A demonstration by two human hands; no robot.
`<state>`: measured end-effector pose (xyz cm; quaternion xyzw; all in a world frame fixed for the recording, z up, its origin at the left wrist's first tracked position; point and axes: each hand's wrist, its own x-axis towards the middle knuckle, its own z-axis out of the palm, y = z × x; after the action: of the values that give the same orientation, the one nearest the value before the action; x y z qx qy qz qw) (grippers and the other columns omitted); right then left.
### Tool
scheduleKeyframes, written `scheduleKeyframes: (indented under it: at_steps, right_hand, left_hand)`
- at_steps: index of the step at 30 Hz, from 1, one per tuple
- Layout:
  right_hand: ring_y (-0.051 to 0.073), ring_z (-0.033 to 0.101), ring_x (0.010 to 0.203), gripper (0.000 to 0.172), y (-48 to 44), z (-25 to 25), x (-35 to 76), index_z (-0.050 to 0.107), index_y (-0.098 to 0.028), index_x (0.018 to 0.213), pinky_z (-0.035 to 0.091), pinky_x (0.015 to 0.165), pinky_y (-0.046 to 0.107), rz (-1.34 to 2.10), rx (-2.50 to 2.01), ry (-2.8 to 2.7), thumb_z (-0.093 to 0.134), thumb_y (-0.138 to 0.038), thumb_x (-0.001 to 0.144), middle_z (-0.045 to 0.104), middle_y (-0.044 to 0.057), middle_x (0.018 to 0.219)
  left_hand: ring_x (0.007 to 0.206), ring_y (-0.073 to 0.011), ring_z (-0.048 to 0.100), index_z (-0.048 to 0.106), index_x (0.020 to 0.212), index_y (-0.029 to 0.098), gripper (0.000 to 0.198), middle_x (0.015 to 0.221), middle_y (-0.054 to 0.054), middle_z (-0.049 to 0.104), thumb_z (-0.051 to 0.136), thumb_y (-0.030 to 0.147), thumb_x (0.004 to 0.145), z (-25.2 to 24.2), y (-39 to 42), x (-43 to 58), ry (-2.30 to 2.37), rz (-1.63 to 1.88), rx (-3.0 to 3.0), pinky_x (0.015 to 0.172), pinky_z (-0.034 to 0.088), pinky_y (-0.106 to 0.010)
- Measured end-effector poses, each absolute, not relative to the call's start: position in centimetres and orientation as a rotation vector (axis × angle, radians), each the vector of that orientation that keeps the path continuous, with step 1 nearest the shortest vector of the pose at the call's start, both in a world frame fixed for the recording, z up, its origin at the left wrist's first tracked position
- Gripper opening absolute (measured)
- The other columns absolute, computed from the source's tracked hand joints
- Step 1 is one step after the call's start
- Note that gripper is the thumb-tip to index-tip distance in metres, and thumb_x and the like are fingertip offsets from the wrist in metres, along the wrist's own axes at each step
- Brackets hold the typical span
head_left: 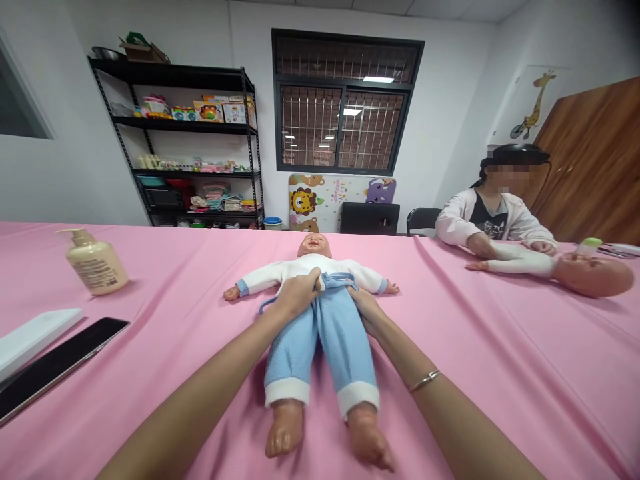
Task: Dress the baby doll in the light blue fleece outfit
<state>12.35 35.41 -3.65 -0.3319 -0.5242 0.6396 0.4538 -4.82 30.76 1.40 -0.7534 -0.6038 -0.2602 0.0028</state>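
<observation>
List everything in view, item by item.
Doll: 1, white top and blue trousers, on its back at centre
Tablecloth: 1, pink, covering the table
Pump bottle: 1, cream, table's left side
Phone or tablet: 1, black, near left edge
Flat box: 1, white, beside it
Seated person: 1, pink jacket, far right
Second doll: 1, white sleeves, under that person's hands
Shelf: 1, black, back wall
Window: 1, barred, back wall
Cupboard: 1, brown, far right
Left hand: 1, on the doll's waist
Right hand: 1, on the doll's hip
</observation>
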Motion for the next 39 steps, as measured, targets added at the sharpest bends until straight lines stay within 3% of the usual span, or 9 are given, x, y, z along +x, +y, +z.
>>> scheduleKeyframes:
  at_steps: [8, 13, 18, 22, 25, 29, 33, 37, 39]
  right_hand:
    - [0.023, 0.054, 0.079, 0.038, 36.3, -4.7, 13.7, 0.064, -0.012, 0.081, 0.041, 0.075, 0.034, 1.098, -1.024, -1.55, 0.057, -0.047, 0.068, 0.064, 0.005, 0.079]
    - [0.02, 0.055, 0.097, 0.044, 35.4, -4.7, 12.8, 0.059, -0.018, 0.105, 0.042, 0.085, 0.031, 1.413, -0.849, -1.33, 0.062, -0.045, 0.07, 0.061, 0.003, 0.107]
    - [0.019, 0.056, 0.101, 0.042, 34.1, -3.9, 12.9, 0.06, -0.02, 0.105, 0.044, 0.089, 0.031, 1.729, -0.768, -1.28, 0.069, -0.038, 0.069, 0.06, 0.003, 0.113]
    - [0.019, 0.057, 0.096, 0.038, 34.0, -3.4, 14.2, 0.06, -0.019, 0.099, 0.044, 0.086, 0.031, 1.941, -0.702, -1.315, 0.071, -0.038, 0.068, 0.062, 0.005, 0.106]
    - [0.017, 0.057, 0.078, 0.035, 34.5, -2.7, 15.9, 0.059, -0.019, 0.085, 0.045, 0.076, 0.032, 1.99, -0.707, -1.348, 0.067, -0.05, 0.069, 0.062, 0.003, 0.081]
    - [0.009, 0.035, 0.05, 0.043, 35.3, -1.9, 17.4, 0.041, -0.018, 0.058, 0.035, 0.055, 0.025, 1.888, -0.536, -1.27, 0.069, -0.05, 0.067, 0.033, -0.005, 0.051]
    - [0.007, 0.029, 0.048, 0.038, 36.3, -3.2, 16.5, 0.046, -0.017, 0.062, 0.024, 0.048, 0.023, 1.725, -0.722, -1.258, 0.075, -0.041, 0.061, 0.035, -0.006, 0.052]
    - [0.01, 0.041, 0.055, 0.038, 36.6, -4.7, 15.2, 0.053, -0.015, 0.066, 0.032, 0.054, 0.024, 1.63, -0.854, -1.307, 0.075, -0.046, 0.059, 0.049, -0.002, 0.058]
    - [0.012, 0.047, 0.061, 0.038, 36.3, -4.6, 15.4, 0.058, -0.014, 0.072, 0.037, 0.059, 0.025, 1.666, -0.854, -1.417, 0.071, -0.048, 0.063, 0.055, 0.0, 0.065]
  left_hand:
    - [0.099, -0.0264, 0.053, 0.048, 0.1, 0.015, 0.051, 0.102, -0.01, 0.058, 0.059, 0.057, 0.073, -0.3, 29.1, -9.5, -2.149, -1.421, -2.176, 0.085, 0.04, -0.037]
    - [0.109, -0.026, 0.049, 0.053, 0.108, 0.011, 0.054, 0.115, -0.012, 0.055, 0.063, 0.05, 0.072, -1.6, 27.3, -11.0, -2.169, -1.964, -2.543, 0.094, 0.037, -0.037]
    - [0.102, -0.0255, 0.052, 0.056, 0.106, 0.011, 0.049, 0.107, -0.01, 0.06, 0.062, 0.048, 0.075, -1.2, 26.7, -10.6, -2.129, -2.255, -2.5, 0.089, 0.041, -0.037]
    - [0.099, -0.0229, 0.054, 0.057, 0.109, 0.016, 0.046, 0.105, -0.007, 0.06, 0.06, 0.049, 0.077, 0.0, 25.8, -10.8, -2.075, -2.11, -2.767, 0.091, 0.04, -0.035]
    - [0.092, -0.0214, 0.055, 0.061, 0.097, 0.015, 0.04, 0.096, -0.005, 0.061, 0.061, 0.05, 0.076, 1.1, 25.2, -11.9, -2.156, -1.751, -2.899, 0.084, 0.042, -0.032]
    - [0.068, -0.0146, 0.053, 0.055, 0.096, 0.015, 0.042, 0.076, -0.001, 0.056, 0.067, 0.046, 0.07, 2.0, 24.9, -13.8, -2.341, -1.694, -2.803, 0.059, 0.042, -0.023]
    - [0.068, -0.0137, 0.054, 0.056, 0.09, 0.015, 0.036, 0.073, -0.001, 0.057, 0.07, 0.038, 0.067, 2.1, 24.8, -14.2, -2.408, -1.34, -3.06, 0.059, 0.042, -0.022]
    - [0.068, -0.0125, 0.055, 0.052, 0.087, 0.016, 0.032, 0.073, 0.0, 0.057, 0.069, 0.035, 0.067, 2.3, 25.2, -13.1, -2.281, -2.297, -2.566, 0.065, 0.046, -0.023]
    - [0.056, -0.0104, 0.052, 0.049, 0.09, 0.017, 0.035, 0.063, 0.003, 0.052, 0.067, 0.038, 0.069, 2.4, 25.3, -12.6, -2.261, -2.532, -2.229, 0.057, 0.044, -0.021]
